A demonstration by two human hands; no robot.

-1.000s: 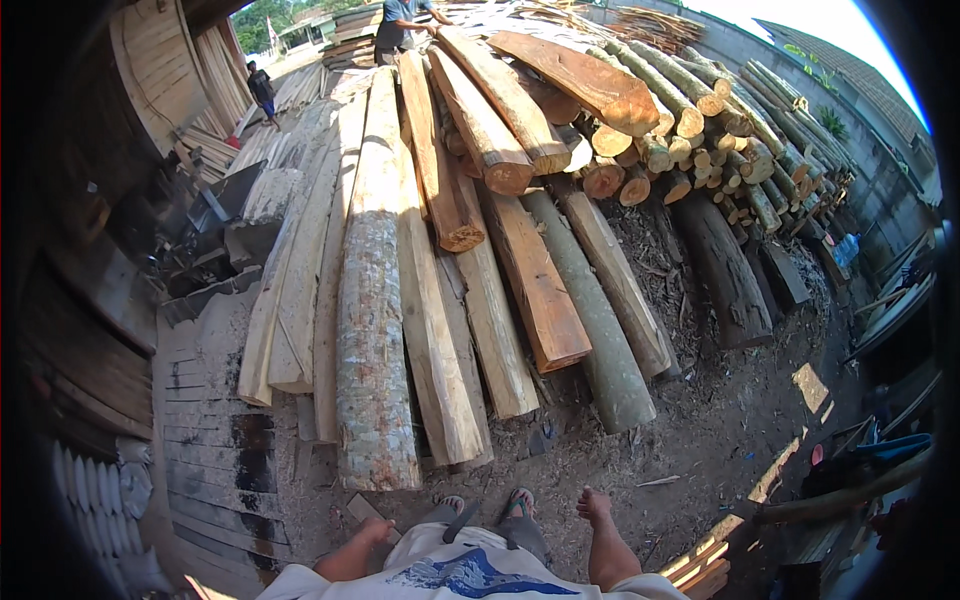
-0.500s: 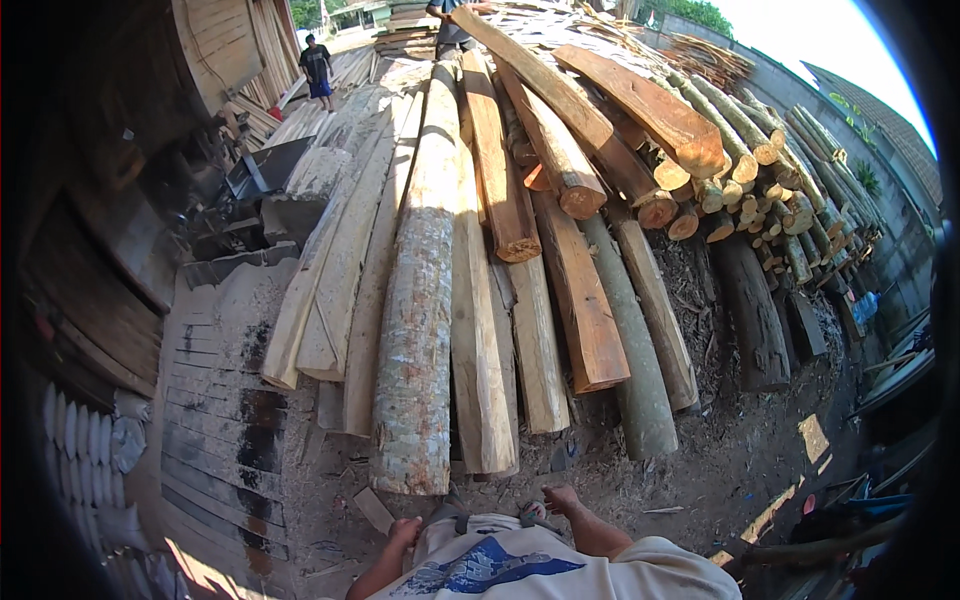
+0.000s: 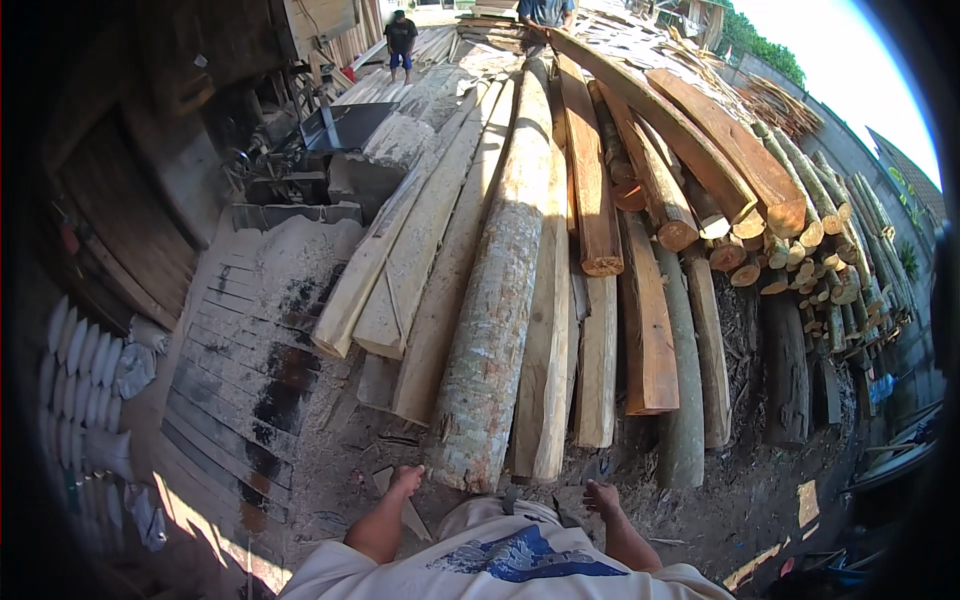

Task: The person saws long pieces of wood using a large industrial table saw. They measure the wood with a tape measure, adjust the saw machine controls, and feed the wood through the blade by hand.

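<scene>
My left hand [image 3: 406,480], fingers loosely bent, is beside the near end of a thick bark-covered log [image 3: 490,350]; whether it touches the log I cannot tell. My right hand [image 3: 602,497] hangs low to the right, apart from the wood, its fingers loosely apart and nothing visible in them. Squared pale timbers [image 3: 410,285] lie left of the log. To its right are a reddish squared beam [image 3: 650,350] and a slim greenish log [image 3: 682,400]. A long curved beam [image 3: 670,120] rests across the top of the pile.
At the pile's far end stands a person [image 3: 545,12]; another person [image 3: 400,45] stands back left. A dark machine table [image 3: 345,128] and sawdust-covered boards [image 3: 215,350] lie left, near stacked white bags [image 3: 85,370]. Stacked round logs [image 3: 830,270] and a wall [image 3: 850,115] are on the right.
My view has swung left, so the pile appears farther right. My left hand has come closer to the thick log's near end. Both arms hang farther from my body.
</scene>
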